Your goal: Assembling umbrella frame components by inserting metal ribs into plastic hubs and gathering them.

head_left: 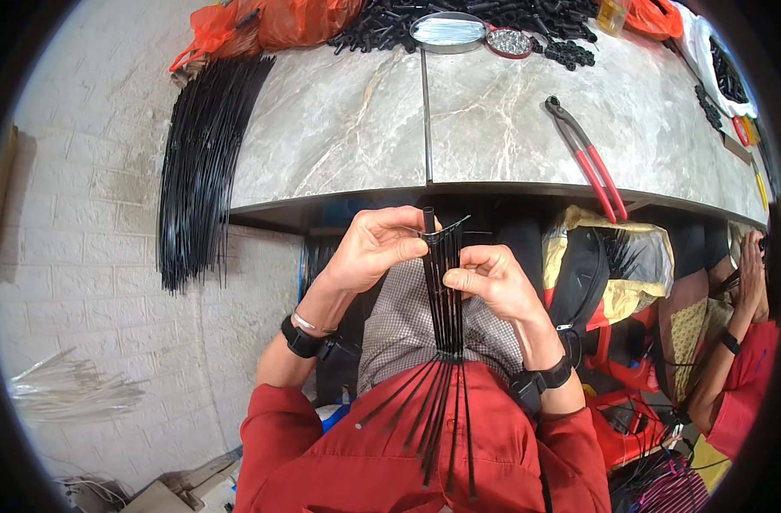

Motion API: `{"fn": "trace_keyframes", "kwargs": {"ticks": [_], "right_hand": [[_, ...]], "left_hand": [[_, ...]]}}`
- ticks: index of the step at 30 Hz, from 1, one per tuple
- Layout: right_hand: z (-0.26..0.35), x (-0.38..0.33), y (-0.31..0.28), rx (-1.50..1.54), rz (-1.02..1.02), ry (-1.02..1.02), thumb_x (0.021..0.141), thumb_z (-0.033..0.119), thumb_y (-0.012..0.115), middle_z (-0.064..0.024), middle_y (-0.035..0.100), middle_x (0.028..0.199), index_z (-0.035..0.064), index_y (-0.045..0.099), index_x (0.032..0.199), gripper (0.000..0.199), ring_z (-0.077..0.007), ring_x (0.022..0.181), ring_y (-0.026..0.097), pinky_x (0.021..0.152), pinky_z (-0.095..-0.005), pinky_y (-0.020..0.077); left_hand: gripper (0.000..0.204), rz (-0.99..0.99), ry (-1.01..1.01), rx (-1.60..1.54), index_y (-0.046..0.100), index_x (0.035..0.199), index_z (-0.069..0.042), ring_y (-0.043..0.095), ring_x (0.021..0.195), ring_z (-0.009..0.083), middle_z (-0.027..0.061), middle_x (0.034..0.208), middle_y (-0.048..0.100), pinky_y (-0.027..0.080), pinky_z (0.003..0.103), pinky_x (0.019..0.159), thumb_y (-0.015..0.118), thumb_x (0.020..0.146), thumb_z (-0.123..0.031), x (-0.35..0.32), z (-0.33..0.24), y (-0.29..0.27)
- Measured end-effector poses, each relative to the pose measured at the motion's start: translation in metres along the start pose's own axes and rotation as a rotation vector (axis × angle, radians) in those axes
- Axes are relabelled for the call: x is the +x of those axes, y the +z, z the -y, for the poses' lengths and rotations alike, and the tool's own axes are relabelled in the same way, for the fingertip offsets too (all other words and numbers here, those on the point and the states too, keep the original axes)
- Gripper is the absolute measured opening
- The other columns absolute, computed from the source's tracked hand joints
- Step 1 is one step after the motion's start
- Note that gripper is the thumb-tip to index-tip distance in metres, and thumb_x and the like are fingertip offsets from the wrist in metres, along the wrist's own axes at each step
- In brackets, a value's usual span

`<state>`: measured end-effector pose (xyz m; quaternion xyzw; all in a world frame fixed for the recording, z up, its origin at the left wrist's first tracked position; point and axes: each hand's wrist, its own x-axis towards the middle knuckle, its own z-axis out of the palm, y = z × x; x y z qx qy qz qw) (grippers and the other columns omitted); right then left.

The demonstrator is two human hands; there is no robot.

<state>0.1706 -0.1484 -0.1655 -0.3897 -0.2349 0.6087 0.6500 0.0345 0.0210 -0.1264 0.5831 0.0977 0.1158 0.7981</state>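
Note:
A bundle of thin black rods (446, 303) stands upright over my lap. The rods run close together at the top, are gathered at a narrow point near my waist, and fan out below it over my red shirt. My left hand (378, 248) pinches the upper left of the bundle between thumb and fingers, beside a short black tube end (429, 219). With thumb and fingers closed, my right hand (497, 280) grips the bundle's right side, slightly lower. A thin wire-like strip (450, 229) crosses the top of the rods.
Red-handled pliers (585, 158) lie on the grey marbled table (339, 128). Long black rods (211, 162) overhang its left end. Along the back sit black tubes (373, 26), an oval tin of thin pins (449, 32) and a dish of small parts (509, 43). A co-worker's arm (733, 342) shows at right.

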Motion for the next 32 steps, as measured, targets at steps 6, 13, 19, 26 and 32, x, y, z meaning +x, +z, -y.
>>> {"fn": "trace_keyframes", "kwargs": {"ticks": [6, 13, 19, 26, 32], "right_hand": [[0.001, 0.009, -0.012, 0.016, 0.1, 0.084, 0.082, 0.006, 0.072, -0.0066, 0.069, 0.08, -0.0022, 0.07, 0.094, 0.015, -0.0096, 0.069, 0.063, 0.064, -0.0233, 0.0517], [0.004, 0.022, -0.023, 0.073, 0.185, -0.001, 0.079, 0.004, 0.073, -0.0076, 0.07, 0.088, -0.0038, 0.067, 0.104, 0.026, -0.0098, 0.076, 0.065, 0.068, -0.0218, 0.052], [0.02, 0.035, -0.043, -0.033, 0.255, -0.071, 0.079, 0.004, 0.073, -0.0036, 0.069, 0.087, -0.0048, 0.067, 0.102, 0.025, -0.0077, 0.072, 0.061, 0.066, -0.0208, 0.0498], [0.019, 0.019, -0.063, -0.192, 0.349, -0.119, 0.075, 0.007, 0.079, 0.0019, 0.064, 0.072, -0.0033, 0.07, 0.085, 0.017, -0.0033, 0.065, 0.053, 0.059, -0.022, 0.0441], [0.029, -0.012, -0.058, -0.216, 0.369, -0.187, 0.079, 0.003, 0.076, -0.0047, 0.069, 0.082, -0.0022, 0.07, 0.095, 0.018, -0.0079, 0.074, 0.06, 0.067, -0.0242, 0.0494]], "left_hand": [[0.026, 0.071, 0.072, -0.094, 0.065, 0.111, 0.003, 0.063, 0.097, 0.0171, 0.0102, 0.107, 0.064, 0.053, 0.031, 0.087, 0.066, 0.085, 0.002, 0.003, 0.004, 0.005], [0.026, 0.048, 0.077, -0.032, 0.067, 0.105, 0.001, 0.063, 0.091, 0.0178, 0.0107, 0.101, 0.064, 0.054, 0.029, 0.077, 0.073, 0.08, -0.002, 0.016, -0.005, 0.009], [0.022, 0.121, 0.044, 0.071, 0.068, 0.103, 0.002, 0.063, 0.084, 0.0157, 0.0078, 0.097, 0.063, 0.054, 0.027, 0.066, 0.072, 0.081, -0.002, 0.043, -0.007, 0.009], [0.024, 0.412, 0.068, 0.076, 0.069, 0.102, 0.001, 0.059, 0.09, 0.0148, 0.0057, 0.099, 0.062, 0.049, 0.029, 0.081, 0.074, 0.079, -0.004, 0.065, -0.006, 0.024], [0.017, 0.471, 0.158, 0.143, 0.069, 0.085, -0.001, 0.059, 0.085, 0.016, 0.0088, 0.098, 0.061, 0.05, 0.029, 0.071, 0.078, 0.072, -0.005, 0.066, -0.008, 0.053]]}}
